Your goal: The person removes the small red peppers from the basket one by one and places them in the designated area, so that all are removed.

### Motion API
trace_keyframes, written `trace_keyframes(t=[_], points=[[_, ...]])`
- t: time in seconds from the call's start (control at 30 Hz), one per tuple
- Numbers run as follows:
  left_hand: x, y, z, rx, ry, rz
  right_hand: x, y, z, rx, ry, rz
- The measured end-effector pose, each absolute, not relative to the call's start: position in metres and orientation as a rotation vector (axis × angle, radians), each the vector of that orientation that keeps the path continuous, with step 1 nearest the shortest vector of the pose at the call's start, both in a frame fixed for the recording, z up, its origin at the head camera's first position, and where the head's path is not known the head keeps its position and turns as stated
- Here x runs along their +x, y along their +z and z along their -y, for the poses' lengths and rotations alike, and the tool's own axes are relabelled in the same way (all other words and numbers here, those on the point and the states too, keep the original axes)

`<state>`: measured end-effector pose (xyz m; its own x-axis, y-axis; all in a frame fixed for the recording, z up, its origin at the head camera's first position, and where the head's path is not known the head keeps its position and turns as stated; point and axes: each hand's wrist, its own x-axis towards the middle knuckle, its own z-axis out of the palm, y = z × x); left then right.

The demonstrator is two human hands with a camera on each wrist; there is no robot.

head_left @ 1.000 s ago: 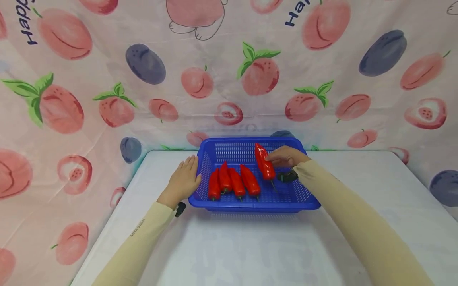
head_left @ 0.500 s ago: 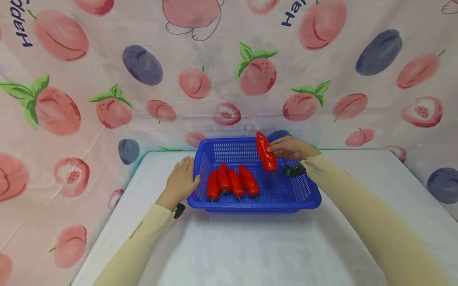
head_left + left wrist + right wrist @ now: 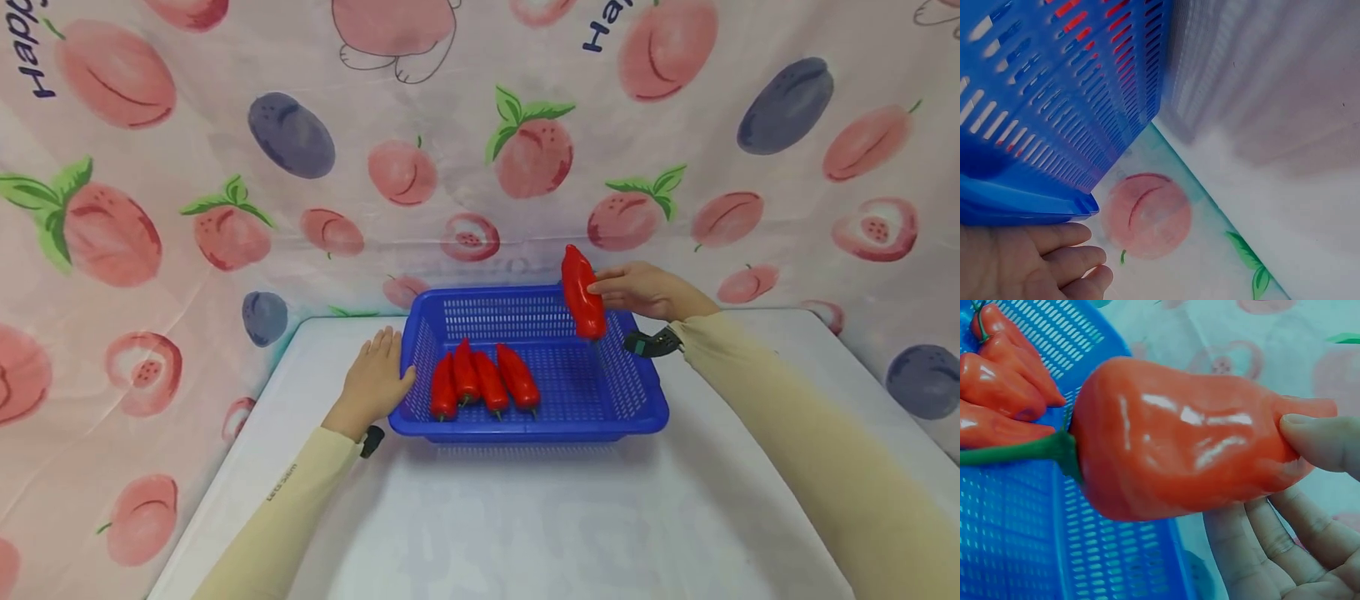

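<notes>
A glossy red pepper (image 3: 582, 293) with a green stem is pinched between the thumb and fingers of my right hand (image 3: 637, 289), over the back right of the blue plastic basket (image 3: 528, 430). In the right wrist view this pepper (image 3: 1172, 440) fills the middle, its stem pointing left, my thumb on its narrow end. My left hand (image 3: 372, 377) lies with straight fingers along the basket's left rim. The left wrist view has those fingers right under the rim of the basket (image 3: 1029, 200). Several red peppers (image 3: 491, 385) lie side by side in the basket's left half.
The basket stands on a white table (image 3: 525, 525) near its back edge. A fruit-print cloth (image 3: 465, 150) hangs behind the table and along its left side. Dark wrist straps with cameras sit under both wrists.
My right hand has lifted the pepper up from inside the basket and carried it back and to the right. My left hand stays at the left rim. The view has shifted slightly.
</notes>
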<state>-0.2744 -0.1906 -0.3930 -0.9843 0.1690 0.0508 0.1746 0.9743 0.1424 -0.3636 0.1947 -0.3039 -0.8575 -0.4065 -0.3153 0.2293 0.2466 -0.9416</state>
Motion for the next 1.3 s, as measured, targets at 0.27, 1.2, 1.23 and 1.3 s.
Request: trace_keyframes(t=[0.27, 1.2, 1.23, 1.3], points=[[-0.276, -0.394, 0.192, -0.282, -0.242, 3.103, -0.352, -0.286, -0.221, -0.147, -1.76, -1.976], [-0.278, -0.396, 0.195, -0.324, -0.274, 3.119, -0.344, -0.293, -0.302, -0.049, -1.669, -2.188], [-0.278, -0.396, 0.195, -0.328, -0.272, 3.117, -0.344, -0.294, -0.305, -0.042, -1.664, -2.192], [-0.278, -0.394, 0.196, -0.335, -0.251, 3.116, -0.343, -0.296, -0.31, -0.023, -1.68, -2.174]])
